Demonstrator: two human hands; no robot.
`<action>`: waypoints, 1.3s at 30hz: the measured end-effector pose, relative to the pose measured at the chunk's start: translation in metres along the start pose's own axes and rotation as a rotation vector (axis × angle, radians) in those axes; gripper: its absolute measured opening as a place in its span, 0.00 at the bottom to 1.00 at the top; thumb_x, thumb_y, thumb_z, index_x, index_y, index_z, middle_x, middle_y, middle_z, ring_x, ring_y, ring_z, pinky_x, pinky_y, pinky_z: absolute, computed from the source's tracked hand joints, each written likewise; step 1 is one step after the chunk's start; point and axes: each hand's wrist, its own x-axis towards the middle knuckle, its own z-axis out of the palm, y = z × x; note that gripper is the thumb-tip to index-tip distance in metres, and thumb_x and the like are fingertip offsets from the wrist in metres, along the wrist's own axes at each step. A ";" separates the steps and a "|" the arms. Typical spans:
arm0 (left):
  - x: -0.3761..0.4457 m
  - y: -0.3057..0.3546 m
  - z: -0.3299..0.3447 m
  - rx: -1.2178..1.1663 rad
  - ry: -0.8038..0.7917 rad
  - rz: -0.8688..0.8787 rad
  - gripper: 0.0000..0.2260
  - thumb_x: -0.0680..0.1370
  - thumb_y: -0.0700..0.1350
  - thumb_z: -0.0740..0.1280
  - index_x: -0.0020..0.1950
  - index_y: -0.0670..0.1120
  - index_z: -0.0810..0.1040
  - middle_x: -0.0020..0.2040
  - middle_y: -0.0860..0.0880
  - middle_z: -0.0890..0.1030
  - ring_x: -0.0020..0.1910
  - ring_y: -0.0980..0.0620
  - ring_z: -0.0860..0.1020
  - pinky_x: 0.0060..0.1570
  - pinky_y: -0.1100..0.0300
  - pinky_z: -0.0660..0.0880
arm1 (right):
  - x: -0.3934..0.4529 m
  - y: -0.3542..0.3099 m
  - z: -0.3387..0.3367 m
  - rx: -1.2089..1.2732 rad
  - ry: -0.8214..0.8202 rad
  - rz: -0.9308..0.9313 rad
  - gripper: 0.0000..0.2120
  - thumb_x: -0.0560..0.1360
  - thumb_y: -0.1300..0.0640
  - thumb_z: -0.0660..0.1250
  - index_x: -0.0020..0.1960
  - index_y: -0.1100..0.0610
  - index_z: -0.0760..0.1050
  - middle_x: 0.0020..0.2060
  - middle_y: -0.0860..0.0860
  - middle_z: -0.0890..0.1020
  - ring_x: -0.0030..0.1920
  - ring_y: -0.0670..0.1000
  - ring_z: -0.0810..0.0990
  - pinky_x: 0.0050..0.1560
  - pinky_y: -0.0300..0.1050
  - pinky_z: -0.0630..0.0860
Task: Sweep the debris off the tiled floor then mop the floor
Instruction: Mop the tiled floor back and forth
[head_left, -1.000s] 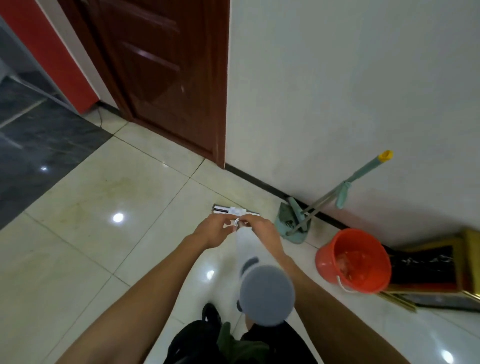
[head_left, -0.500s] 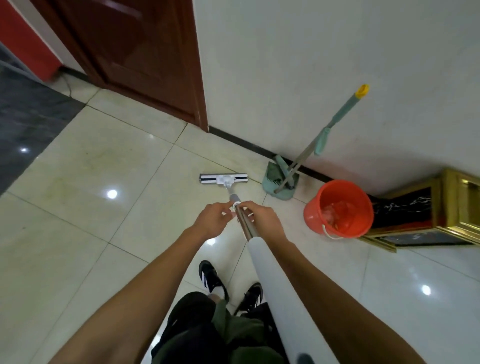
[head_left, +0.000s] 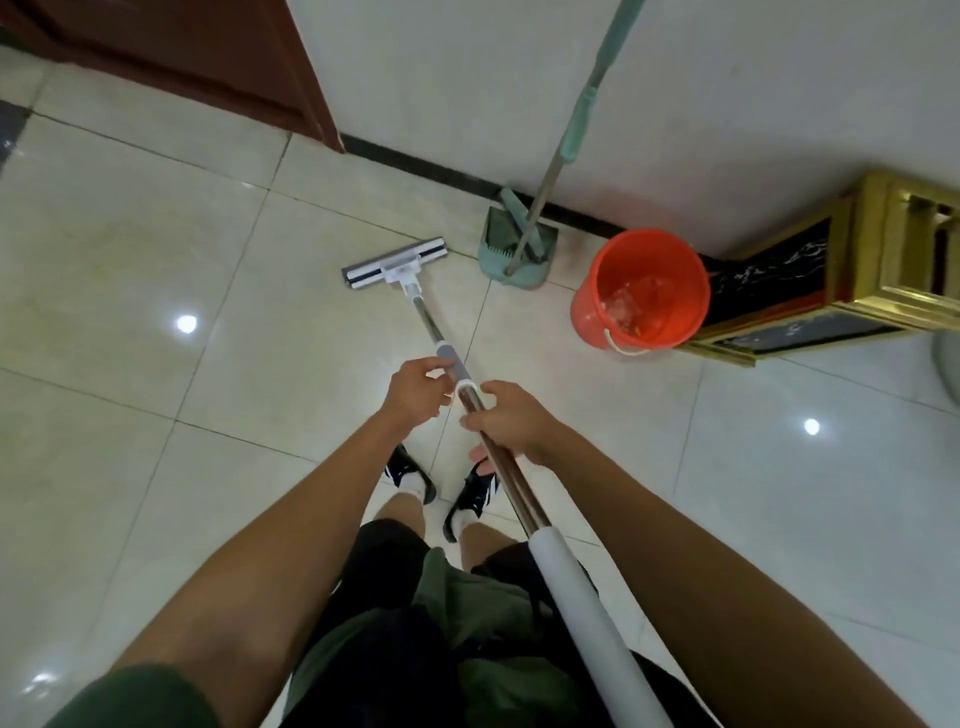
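text: none readable | labels — none | numbers, brands, signs — none

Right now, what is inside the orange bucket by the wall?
The orange bucket holds what looks like shallow clear water with some pale, crumpled-looking material at the bottom. What that material is cannot be told; the near wall hides part of the bottom.

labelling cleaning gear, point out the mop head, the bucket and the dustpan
mop head (head_left: 394, 264), head view, on the white centre bracket of the flat head
bucket (head_left: 587, 306), head view, on the orange outer wall
dustpan (head_left: 493, 244), head view, on the green left side
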 end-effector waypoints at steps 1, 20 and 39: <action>0.004 -0.002 0.005 -0.019 0.020 -0.043 0.11 0.79 0.39 0.69 0.60 0.46 0.81 0.42 0.41 0.83 0.36 0.46 0.80 0.34 0.57 0.75 | -0.001 0.003 0.003 -0.091 0.016 -0.001 0.20 0.76 0.60 0.68 0.64 0.54 0.66 0.54 0.60 0.79 0.42 0.62 0.86 0.39 0.56 0.84; 0.052 0.000 0.043 -0.529 0.084 -0.335 0.05 0.79 0.33 0.67 0.51 0.38 0.71 0.41 0.41 0.75 0.30 0.45 0.75 0.35 0.51 0.78 | -0.001 0.012 0.031 -0.725 0.239 -0.075 0.14 0.76 0.65 0.64 0.60 0.59 0.70 0.38 0.51 0.72 0.39 0.53 0.77 0.35 0.45 0.71; -0.023 -0.078 -0.098 -0.817 0.433 -0.243 0.04 0.80 0.35 0.68 0.52 0.37 0.75 0.41 0.39 0.79 0.31 0.43 0.80 0.46 0.43 0.83 | -0.028 -0.022 0.142 -1.088 0.040 -0.420 0.08 0.76 0.63 0.64 0.55 0.59 0.72 0.44 0.53 0.76 0.40 0.53 0.75 0.39 0.45 0.73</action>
